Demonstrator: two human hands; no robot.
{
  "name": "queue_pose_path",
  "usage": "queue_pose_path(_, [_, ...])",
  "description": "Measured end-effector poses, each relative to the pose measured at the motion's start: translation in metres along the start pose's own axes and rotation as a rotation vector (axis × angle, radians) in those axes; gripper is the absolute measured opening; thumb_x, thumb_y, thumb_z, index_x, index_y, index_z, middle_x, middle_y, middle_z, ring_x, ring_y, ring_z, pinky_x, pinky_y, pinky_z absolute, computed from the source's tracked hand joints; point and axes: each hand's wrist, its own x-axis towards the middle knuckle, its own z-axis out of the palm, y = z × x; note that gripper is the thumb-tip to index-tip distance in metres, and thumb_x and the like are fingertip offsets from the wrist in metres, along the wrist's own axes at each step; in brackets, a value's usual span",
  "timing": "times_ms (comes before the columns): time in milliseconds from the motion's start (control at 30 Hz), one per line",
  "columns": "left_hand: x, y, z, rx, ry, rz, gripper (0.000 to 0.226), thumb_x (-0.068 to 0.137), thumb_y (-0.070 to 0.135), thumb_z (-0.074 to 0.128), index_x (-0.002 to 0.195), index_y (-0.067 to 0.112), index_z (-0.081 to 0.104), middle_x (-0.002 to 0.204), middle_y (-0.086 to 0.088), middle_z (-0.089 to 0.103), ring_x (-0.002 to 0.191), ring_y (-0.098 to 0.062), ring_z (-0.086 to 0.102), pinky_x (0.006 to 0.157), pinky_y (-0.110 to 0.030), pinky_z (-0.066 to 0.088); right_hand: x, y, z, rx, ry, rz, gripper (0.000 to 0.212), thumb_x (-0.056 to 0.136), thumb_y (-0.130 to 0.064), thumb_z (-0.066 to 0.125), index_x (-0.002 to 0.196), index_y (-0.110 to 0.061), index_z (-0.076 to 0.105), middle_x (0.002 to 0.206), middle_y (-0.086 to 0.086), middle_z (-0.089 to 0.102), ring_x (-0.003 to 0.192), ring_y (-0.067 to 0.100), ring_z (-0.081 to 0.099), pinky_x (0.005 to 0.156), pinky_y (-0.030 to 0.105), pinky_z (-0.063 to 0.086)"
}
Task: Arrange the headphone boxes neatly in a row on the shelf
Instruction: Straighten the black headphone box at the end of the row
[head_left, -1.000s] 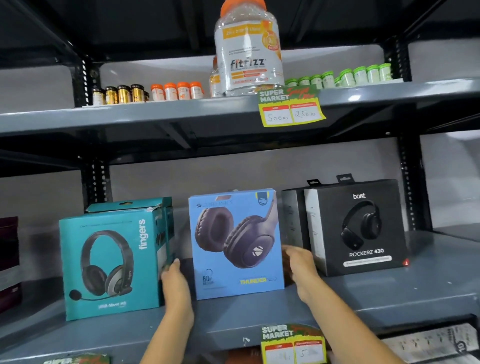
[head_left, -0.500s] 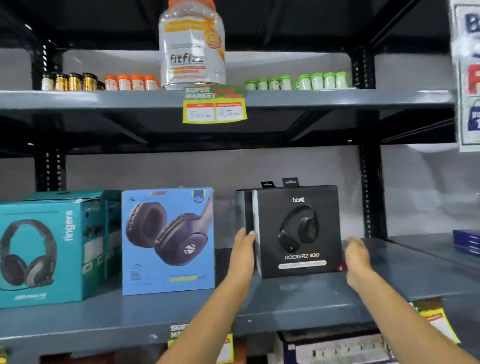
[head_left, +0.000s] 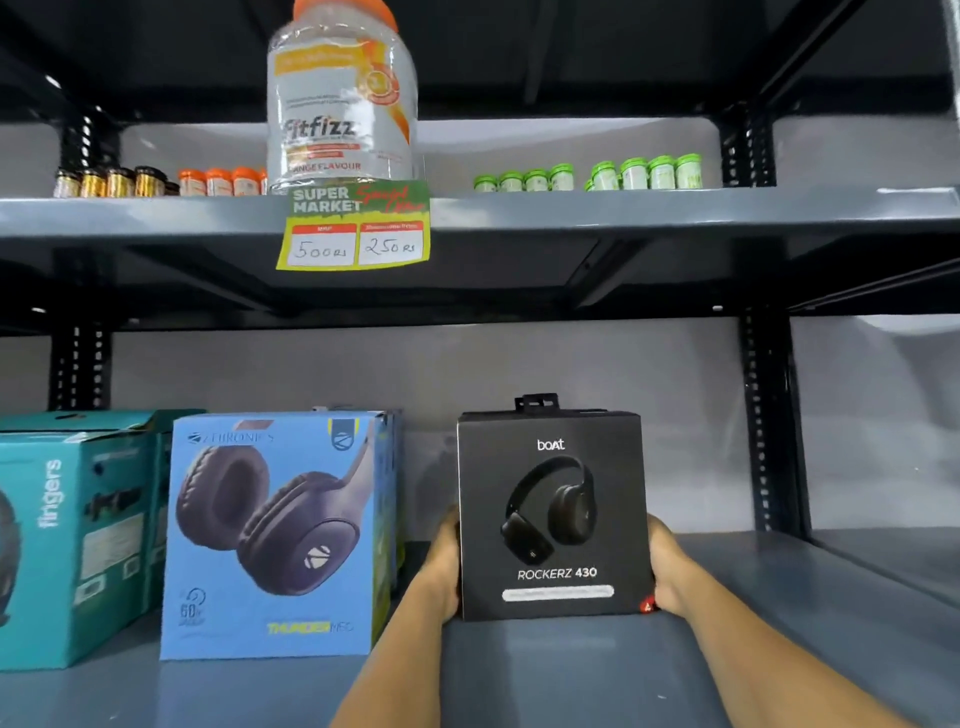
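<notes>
Three headphone boxes stand on the grey shelf. A teal box is at the far left, partly cut off. Beside it stands a light blue box. The black box is to the right, facing me squarely, with a gap between it and the blue one. My left hand presses on the black box's left side and my right hand on its right side; both grip it low down. The fingers behind the box are hidden.
The shelf above carries a large clear jar, small gold, orange and green bottles, and a yellow price tag. A black upright post stands right of the black box. Bare shelf extends to the right.
My hands went from the blue box to the black box and now clasp both its sides. The black box has turned from angled to facing front. The view has come closer.
</notes>
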Motion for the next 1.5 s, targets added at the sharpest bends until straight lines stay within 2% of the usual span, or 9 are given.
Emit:
queue_pose_path(133, [0.007,0.002,0.002,0.026,0.042,0.011,0.061,0.085,0.063,0.045,0.101,0.011,0.073,0.087,-0.016,0.076,0.077,-0.032,0.071,0.074,-0.038,0.057,0.000,0.001,0.001,0.016,0.025,-0.044,0.030,0.086,-0.038,0.052,0.077,-0.013,0.063,0.075,0.013,0.067,0.064,0.030,0.063,0.061,0.034,0.052])
queue_pose_path(233, [-0.004,0.001,0.004,0.013,0.025,0.001,0.053,0.086,0.055,0.049,0.094,0.009,0.073,0.079,-0.014,0.076,0.067,-0.029,0.070,0.067,-0.034,0.057,-0.010,0.002,0.000,0.032,0.028,-0.042,0.030,0.090,-0.035,0.048,0.072,-0.013,0.059,0.071,0.011,0.063,0.060,0.028,0.059,0.057,0.032,0.049])
queue_pose_path(333, [-0.014,0.000,0.000,-0.013,0.009,0.014,0.048,0.086,0.049,0.052,0.100,0.008,0.073,0.090,-0.017,0.074,0.071,-0.031,0.070,0.069,-0.036,0.058,-0.023,0.003,0.002,0.049,0.034,-0.038,0.030,0.091,-0.033,0.048,0.069,-0.014,0.058,0.065,0.009,0.062,0.057,0.027,0.058,0.053,0.031,0.049])
queue_pose_path(533, [-0.030,-0.008,-0.011,0.001,-0.025,0.028,0.043,0.094,0.044,0.046,0.074,0.016,0.072,0.069,-0.008,0.075,0.059,-0.023,0.071,0.057,-0.028,0.054,-0.040,0.008,0.000,0.072,0.053,-0.031,0.032,0.093,-0.031,0.046,0.069,-0.014,0.057,0.053,0.005,0.063,0.053,0.025,0.058,0.043,0.026,0.051])
queue_pose_path(633, [-0.032,-0.011,-0.014,0.007,-0.047,0.000,0.045,0.096,0.045,0.043,0.076,0.015,0.070,0.064,-0.006,0.074,0.053,-0.020,0.070,0.047,-0.023,0.052,-0.046,0.009,0.002,0.058,0.048,-0.009,0.030,0.091,-0.033,0.046,0.070,-0.014,0.056,0.061,0.008,0.063,0.055,0.027,0.059,0.047,0.029,0.052])
queue_pose_path(1067, [-0.026,-0.009,-0.013,0.041,-0.016,0.038,0.042,0.096,0.045,0.043,0.083,0.015,0.069,0.064,-0.007,0.074,0.053,-0.021,0.071,0.046,-0.023,0.052,-0.047,0.006,0.002,0.049,0.071,-0.001,0.031,0.091,-0.031,0.046,0.069,-0.013,0.056,0.060,0.008,0.063,0.053,0.026,0.059,0.045,0.026,0.052])
queue_pose_path(1300, [-0.030,-0.010,-0.011,-0.022,0.054,0.048,0.046,0.096,0.049,0.038,0.090,0.015,0.069,0.069,-0.008,0.074,0.068,-0.025,0.069,0.061,-0.028,0.053,-0.045,0.007,0.003,0.066,0.136,-0.005,0.031,0.091,-0.036,0.046,0.078,-0.012,0.060,0.074,0.012,0.067,0.065,0.030,0.064,0.060,0.034,0.053])
queue_pose_path(1400, [-0.042,-0.007,-0.008,-0.086,0.153,0.029,0.051,0.096,0.052,0.033,0.107,0.012,0.063,0.093,-0.012,0.071,0.088,-0.029,0.065,0.079,-0.035,0.054,-0.043,0.009,0.003,0.135,0.221,-0.016,0.031,0.091,-0.035,0.041,0.081,-0.013,0.060,0.079,0.014,0.068,0.071,0.032,0.064,0.065,0.038,0.054])
queue_pose_path(1500, [-0.049,-0.008,-0.007,-0.061,0.231,0.042,0.058,0.095,0.052,0.032,0.123,0.009,0.058,0.122,-0.009,0.063,0.116,-0.031,0.056,0.106,-0.041,0.041,-0.040,0.015,0.007,0.120,0.435,-0.099,0.044,0.087,-0.036,0.033,0.103,-0.009,0.063,0.112,0.021,0.066,0.102,0.040,0.062,0.090,0.047,0.051])
